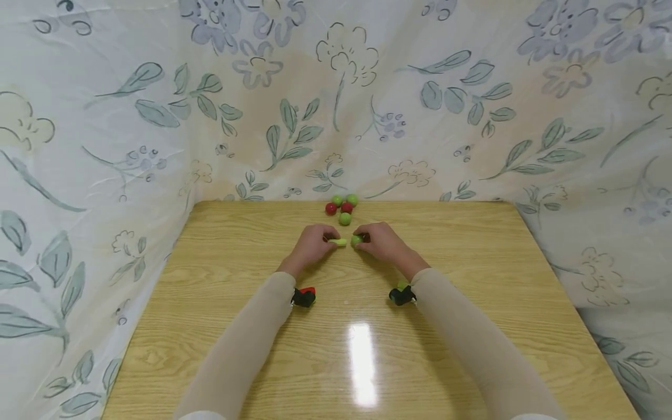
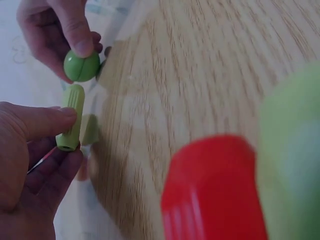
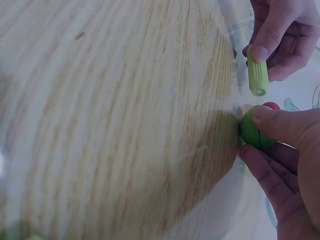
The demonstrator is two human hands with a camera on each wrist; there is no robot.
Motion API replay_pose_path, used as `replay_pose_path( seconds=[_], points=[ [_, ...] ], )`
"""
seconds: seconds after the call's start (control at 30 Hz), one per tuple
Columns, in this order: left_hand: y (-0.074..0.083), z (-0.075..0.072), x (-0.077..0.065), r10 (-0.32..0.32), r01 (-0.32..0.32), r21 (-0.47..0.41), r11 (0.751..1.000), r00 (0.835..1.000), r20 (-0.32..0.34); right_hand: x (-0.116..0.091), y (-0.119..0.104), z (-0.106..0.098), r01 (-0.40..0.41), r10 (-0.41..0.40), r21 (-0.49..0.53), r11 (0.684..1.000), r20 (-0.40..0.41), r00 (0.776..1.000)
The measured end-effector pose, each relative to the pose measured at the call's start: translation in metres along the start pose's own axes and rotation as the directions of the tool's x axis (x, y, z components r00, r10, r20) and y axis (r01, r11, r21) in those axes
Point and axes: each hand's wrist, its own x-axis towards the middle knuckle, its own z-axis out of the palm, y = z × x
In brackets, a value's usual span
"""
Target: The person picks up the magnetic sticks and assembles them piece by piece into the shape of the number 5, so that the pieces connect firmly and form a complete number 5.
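My left hand (image 1: 313,244) pinches a short, ribbed, light green cylinder (image 2: 73,116) between thumb and fingers. A small dark hole shows in the cylinder's lower end in the left wrist view. Facing it, my right hand (image 1: 385,240) grips a small green ball (image 3: 252,131) with a thin seam line. The ball stands close to the cylinder's far end in the left wrist view. In the head view both hands meet near the middle of the table, just in front of a little group of balls.
Behind the hands lie red balls (image 1: 331,209) and green balls (image 1: 345,219) near the table's back edge. A red ribbed piece (image 2: 212,187) and a blurred light green piece (image 2: 295,150) loom large in the left wrist view. Floral cloth (image 1: 346,105) hangs around the wooden table (image 1: 236,233).
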Motion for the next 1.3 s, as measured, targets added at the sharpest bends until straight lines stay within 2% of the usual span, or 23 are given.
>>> replay_pose_path(
  seconds=[0.13, 0.53, 1.3],
  points=[
    [0.001, 0.004, 0.005, -0.019, 0.019, 0.004, 1.0, 1.0, 0.01, -0.001, 0.002, 0.0, 0.001, -0.001, -0.005, 1.0, -0.002, 1.0],
    [0.001, 0.008, 0.011, -0.013, 0.013, 0.006, 1.0, 1.0, 0.008, 0.001, 0.007, 0.002, 0.016, -0.015, 0.006, 1.0, -0.017, 1.0],
    [0.004, 0.008, 0.013, -0.01, 0.01, 0.003, 1.0, 1.0, 0.01, 0.002, 0.005, -0.001, 0.018, -0.018, 0.01, 1.0, -0.013, 1.0]
  ],
)
